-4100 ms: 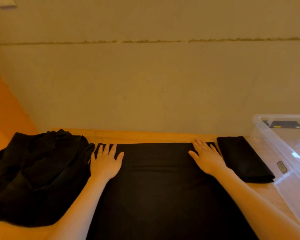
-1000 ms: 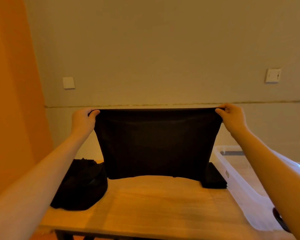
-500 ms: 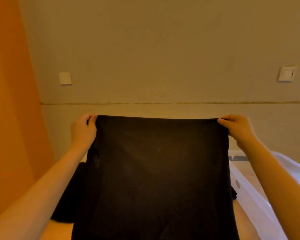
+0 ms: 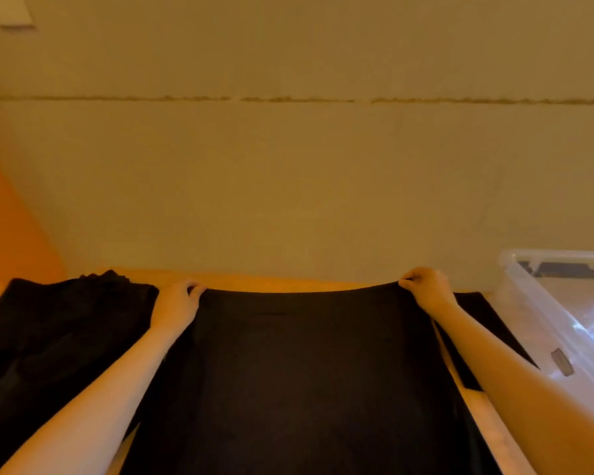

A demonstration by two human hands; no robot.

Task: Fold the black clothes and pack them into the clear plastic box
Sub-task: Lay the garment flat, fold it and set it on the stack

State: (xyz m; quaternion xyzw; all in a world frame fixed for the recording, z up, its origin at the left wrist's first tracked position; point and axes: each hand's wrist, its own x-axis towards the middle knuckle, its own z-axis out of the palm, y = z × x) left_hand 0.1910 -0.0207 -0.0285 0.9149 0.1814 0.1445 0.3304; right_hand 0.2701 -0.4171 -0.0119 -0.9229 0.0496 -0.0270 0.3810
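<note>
- A black cloth (image 4: 306, 378) lies spread over the wooden tabletop (image 4: 487, 426), running from the near edge to the far side.
- To its left sits a heap of black clothes (image 4: 48, 337); to its right a folded black piece (image 4: 494, 323), beside the clear plastic box (image 4: 542, 310).
- The left hand (image 4: 175, 306) and right hand (image 4: 426, 289) pinch the cloth's far corners, fingers curled round the hem.
</note>
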